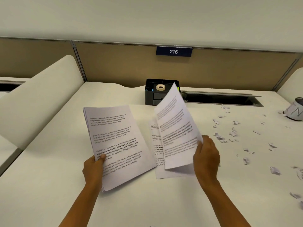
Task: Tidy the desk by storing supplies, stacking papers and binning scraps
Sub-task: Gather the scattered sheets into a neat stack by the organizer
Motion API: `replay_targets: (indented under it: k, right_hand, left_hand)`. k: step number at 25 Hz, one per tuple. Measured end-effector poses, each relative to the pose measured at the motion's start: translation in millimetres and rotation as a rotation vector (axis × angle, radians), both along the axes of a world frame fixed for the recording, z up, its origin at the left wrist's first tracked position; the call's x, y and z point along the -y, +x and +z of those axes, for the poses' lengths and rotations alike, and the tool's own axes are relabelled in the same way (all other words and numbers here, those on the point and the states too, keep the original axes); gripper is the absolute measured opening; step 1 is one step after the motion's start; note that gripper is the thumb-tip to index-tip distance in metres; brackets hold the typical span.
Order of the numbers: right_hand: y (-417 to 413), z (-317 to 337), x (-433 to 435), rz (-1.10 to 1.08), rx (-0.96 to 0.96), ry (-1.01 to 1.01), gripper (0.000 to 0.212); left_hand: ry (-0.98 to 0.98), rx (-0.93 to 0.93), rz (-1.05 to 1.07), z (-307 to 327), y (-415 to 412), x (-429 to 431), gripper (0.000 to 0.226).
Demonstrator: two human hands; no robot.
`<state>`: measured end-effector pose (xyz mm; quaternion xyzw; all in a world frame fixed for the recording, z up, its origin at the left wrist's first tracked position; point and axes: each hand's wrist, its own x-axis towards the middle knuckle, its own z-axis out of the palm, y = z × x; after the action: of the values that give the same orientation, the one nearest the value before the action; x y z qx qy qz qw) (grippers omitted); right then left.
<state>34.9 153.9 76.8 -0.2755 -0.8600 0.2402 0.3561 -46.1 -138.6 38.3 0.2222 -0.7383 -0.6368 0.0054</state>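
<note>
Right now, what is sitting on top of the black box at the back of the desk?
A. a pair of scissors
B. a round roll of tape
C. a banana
B: a pale round roll of tape rests on the top of the black box-shaped plastic desk organiser. No scissors or banana show there.

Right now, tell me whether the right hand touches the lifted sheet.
Touching. The head view shows the right hand gripping the lifted sheet by its right edge, holding it tilted above the desk.
</note>
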Motion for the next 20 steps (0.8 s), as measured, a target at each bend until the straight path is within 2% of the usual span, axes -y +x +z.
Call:
replay_targets:
  k: [2, 4, 6, 9, 11, 16, 20]
  right_hand:
    - [1.4, 27.5, 5.3, -0.003, -0.163, 0.016, 0.022]
    - [-0.3, 48.2, 11.8, 0.003, -0.265, -0.136, 0.019]
    - [-5.7, 52.1, 20.6, 0.073, -0.28, -0.355, 0.015]
    - [-15.4, 34.0, 38.0, 0.249, -0.115, -0.589, 0.017]
    - [-19.7, 17.3, 48.0, 0.327, 0.008, -0.654, 0.021]
    - [-21.0, -0.8, 60.3, 0.403, 0.143, -0.665, 0.026]
    - [-23.3, -2.6, 60.0, 0.49, 0.238, -0.591, 0.036]
  left_hand:
    - [-0.003, 0.003, 0.017, 0.9, 0.9, -2.2, 0.016]
    - [0.016, 0.011, 0.018, 2.3, 1.9, -6.9, 0.016]
    - [0.053, 0.019, 0.0, 2.7, 2.3, -10.6, 0.016]
    - [0.124, 0.027, -0.069, 6.0, 4.3, -14.9, 0.014]
    - [0.164, 0.033, -0.101, 8.9, 5.7, -16.6, 0.011]
    - [0.221, 0.04, -0.126, 15.8, 13.1, -22.5, 0.012]
    - [0.256, 0.051, -0.114, 19.2, 16.8, -27.7, 0.014]
